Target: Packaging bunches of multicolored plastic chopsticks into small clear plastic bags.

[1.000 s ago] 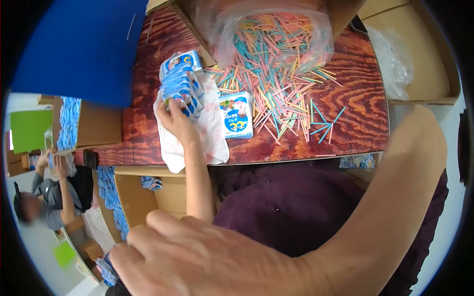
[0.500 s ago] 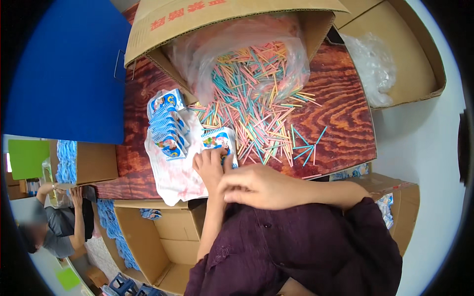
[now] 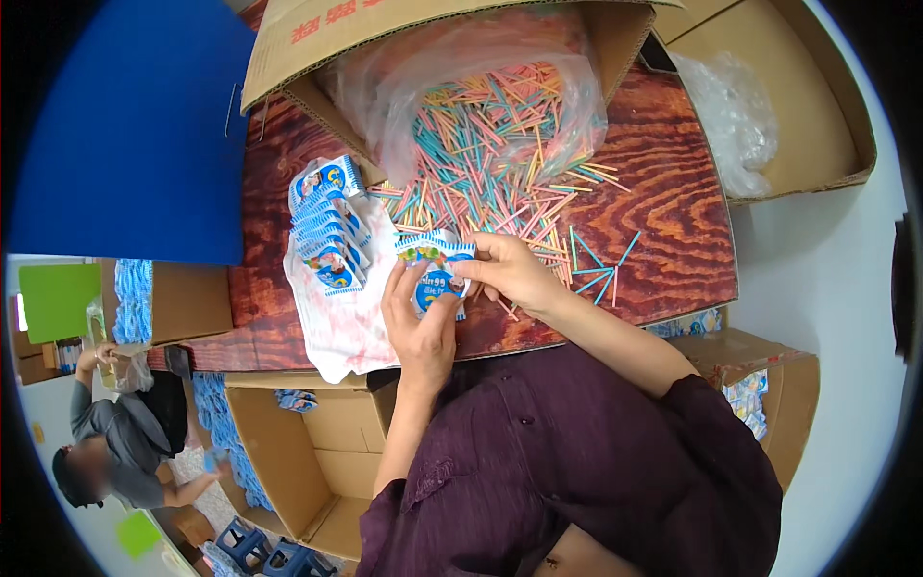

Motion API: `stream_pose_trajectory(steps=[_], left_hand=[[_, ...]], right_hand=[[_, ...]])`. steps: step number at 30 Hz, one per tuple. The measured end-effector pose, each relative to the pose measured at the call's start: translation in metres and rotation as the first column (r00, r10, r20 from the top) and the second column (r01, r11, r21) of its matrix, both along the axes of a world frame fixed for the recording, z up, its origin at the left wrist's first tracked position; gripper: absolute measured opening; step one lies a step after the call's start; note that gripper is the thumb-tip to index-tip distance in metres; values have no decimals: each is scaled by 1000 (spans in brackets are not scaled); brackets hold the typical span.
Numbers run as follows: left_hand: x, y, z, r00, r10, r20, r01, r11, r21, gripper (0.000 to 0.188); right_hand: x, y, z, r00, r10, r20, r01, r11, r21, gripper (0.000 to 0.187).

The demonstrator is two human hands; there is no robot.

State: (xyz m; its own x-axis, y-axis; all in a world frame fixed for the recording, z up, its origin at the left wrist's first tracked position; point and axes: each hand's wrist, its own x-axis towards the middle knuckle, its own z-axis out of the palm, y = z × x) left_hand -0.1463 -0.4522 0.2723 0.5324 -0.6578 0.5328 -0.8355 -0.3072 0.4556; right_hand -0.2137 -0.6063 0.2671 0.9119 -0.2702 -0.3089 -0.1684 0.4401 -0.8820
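Note:
A small blue-and-white printed packet [image 3: 439, 287] is held up in front of me at the table's near edge. My left hand [image 3: 420, 332] grips its lower left side, thumb on the front. At its upper right edge my right hand [image 3: 511, 274] pinches it between thumb and fingers. Just left of it, a row of similar packets [image 3: 332, 240] leans overlapped on a white cloth [image 3: 336, 337] with reddish smudges. Beyond my hands, thin pink, yellow and blue-green sticks [image 3: 481, 183] spill from a clear plastic bag [image 3: 375, 115] inside a cardboard box lying on its side.
The brown cardboard box [image 3: 452, 19] stands at the back of the wood-grained table [image 3: 663, 192]. A blue panel [image 3: 125, 135] rises at the left. Below the table sits an open carton [image 3: 341, 433]. Another person [image 3: 125, 423] is at the far left, near blue packets.
The packet has come up off the table and is now between both my hands. My right hand has moved from over my left wrist to the packet's right edge. The other person's arm has lowered.

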Motion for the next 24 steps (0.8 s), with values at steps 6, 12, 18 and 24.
stream_pose_trajectory(steps=[6, 12, 18, 24], left_hand=[[-6, -10, 7, 656, -45, -753, -360, 859, -365, 14], [-4, 3, -5, 654, -32, -756, -284, 916, -284, 7], [-1, 6, -10, 623, -86, -778, -155, 961, -230, 5], [0, 7, -6, 389, -136, -911, -72, 981, -178, 5]], right_hand=[[4, 5, -7, 999, 7, 52, 2, 987, -164, 10], [3, 27, -12, 975, -113, 189, 149, 970, -191, 11], [-2, 15, -5, 993, -25, 119, 60, 951, -303, 7], [-5, 1, 5, 992, 7, 126, 46, 912, -408, 12]])
